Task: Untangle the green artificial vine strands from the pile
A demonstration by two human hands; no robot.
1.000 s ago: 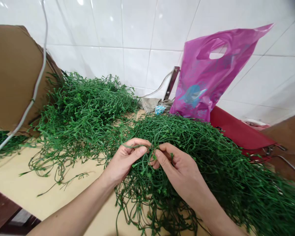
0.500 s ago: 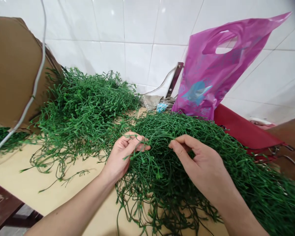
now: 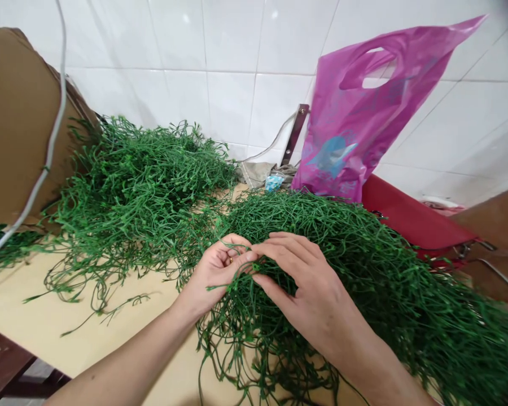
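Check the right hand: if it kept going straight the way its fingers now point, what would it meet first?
The right hand points left, so it would probably meet the thin green leafy vine strands first, then the curled left hand just beyond; depth is unclear.

White glazed tile wall (image 3: 237, 67), magenta plastic carrier bag with die-cut handle (image 3: 342, 124), slim steel bracket (image 3: 295, 135), crumpled grey cloth (image 3: 256, 175), small blue packet (image 3: 274, 182), red vinyl panel (image 3: 410, 220), brown cardboard sheet (image 3: 21, 124), grey cable (image 3: 46, 163), cream tabletop (image 3: 68, 344)
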